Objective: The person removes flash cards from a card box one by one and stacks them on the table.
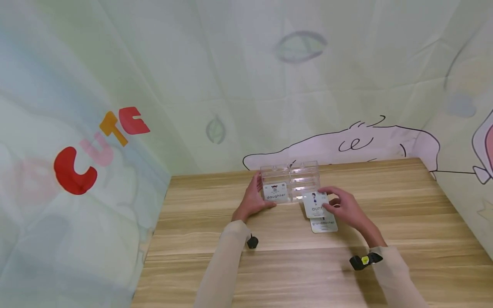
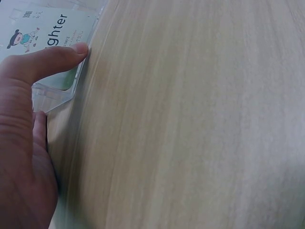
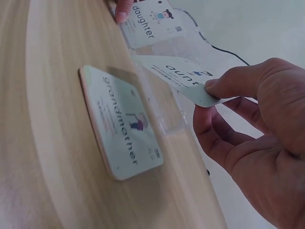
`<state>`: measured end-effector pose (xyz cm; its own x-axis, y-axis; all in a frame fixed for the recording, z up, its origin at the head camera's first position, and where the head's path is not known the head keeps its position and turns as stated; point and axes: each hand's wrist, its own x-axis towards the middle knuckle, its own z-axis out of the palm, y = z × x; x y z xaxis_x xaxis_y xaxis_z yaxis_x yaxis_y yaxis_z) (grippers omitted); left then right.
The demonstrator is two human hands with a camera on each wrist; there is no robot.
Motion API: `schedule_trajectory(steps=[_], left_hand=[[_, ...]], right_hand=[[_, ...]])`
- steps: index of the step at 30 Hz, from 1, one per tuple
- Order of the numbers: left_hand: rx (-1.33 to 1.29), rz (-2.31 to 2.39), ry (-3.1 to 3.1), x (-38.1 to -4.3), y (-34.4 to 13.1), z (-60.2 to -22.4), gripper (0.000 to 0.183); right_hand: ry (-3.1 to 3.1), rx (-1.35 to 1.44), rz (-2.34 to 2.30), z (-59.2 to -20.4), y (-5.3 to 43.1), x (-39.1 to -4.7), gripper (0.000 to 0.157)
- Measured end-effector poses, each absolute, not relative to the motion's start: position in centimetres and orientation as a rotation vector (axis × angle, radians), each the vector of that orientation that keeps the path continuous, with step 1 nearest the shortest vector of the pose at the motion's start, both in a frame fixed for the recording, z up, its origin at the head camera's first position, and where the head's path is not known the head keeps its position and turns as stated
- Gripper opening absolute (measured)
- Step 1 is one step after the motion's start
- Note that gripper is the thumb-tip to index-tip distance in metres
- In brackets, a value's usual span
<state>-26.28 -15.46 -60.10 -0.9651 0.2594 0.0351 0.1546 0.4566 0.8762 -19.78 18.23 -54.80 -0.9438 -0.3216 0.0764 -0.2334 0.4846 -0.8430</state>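
While your right hand (image 1: 344,207) pinches the aunt card (image 1: 313,208): keep it square to the clear case (image 1: 304,172).
Left hand (image 1: 253,200): grips case's left end; hold steady.
Card position: raised near right compartments.

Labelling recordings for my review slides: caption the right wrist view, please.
Right fingers pinch the aunt card; the grandmother card lies nearby, the daughter card in the clear case.

Pale beige sleeves (image 1: 223,267) cover both forearms, each wrist wearing a small black device (image 1: 252,242) (the right one bears a yellow patch (image 1: 365,260)).
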Motion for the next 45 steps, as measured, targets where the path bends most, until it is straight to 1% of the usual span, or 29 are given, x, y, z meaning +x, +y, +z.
schedule_trajectory(steps=[11, 22, 36, 45], left_hand=[[0.372, 1.542, 2.598, -26.4, -15.4, -60.1, 0.131], [0.364, 1.529, 2.603, -26.3, -15.4, -60.0, 0.130], [0.358, 1.527, 2.601, -26.4, -15.4, -60.1, 0.130], [0.369, 1.531, 2.605, -26.3, -15.4, -60.1, 0.131]], right_hand=[[2.579, -0.382, -1.445, -56.0, 19.7, -18.2, 0.043], [2.547, -0.356, -1.478, -57.6, 20.4, -17.3, 0.043], [2.656, -0.399, -1.321, -58.4, 20.0, -17.8, 0.043], [2.767, -0.489, -1.225, -58.2, 19.3, -17.9, 0.041]])
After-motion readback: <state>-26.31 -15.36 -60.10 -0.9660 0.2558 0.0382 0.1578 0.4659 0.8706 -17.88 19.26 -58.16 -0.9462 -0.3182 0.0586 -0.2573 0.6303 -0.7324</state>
